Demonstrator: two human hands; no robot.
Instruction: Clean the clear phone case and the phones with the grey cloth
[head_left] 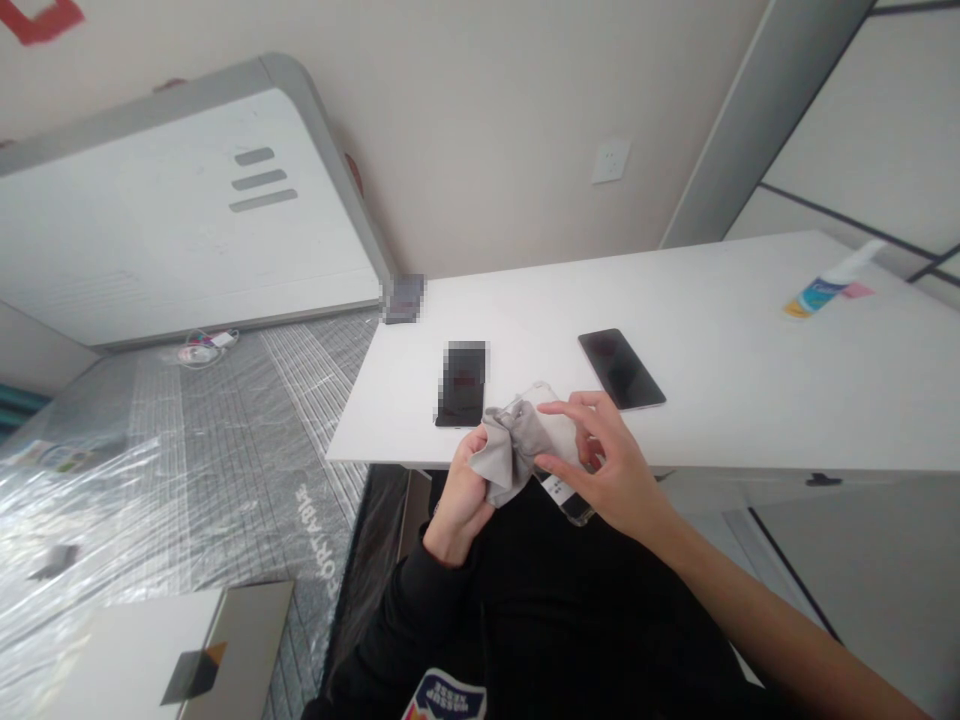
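My left hand is closed around a crumpled grey cloth, held at the table's front edge. Under and beside the cloth is a clear phone case, its lower end with a white label and dark patch hanging past the edge. My right hand reaches over the case from the right. Its thumb and forefinger are apart with their tips at the cloth, and the other fingers curl near the case's side; whether they touch it is unclear.
On the white table lie a dark phone and a black-screened tablet. A spray bottle lies at the far right. A pixelated dark object is at the back left corner. A cardboard box stands on the floor.
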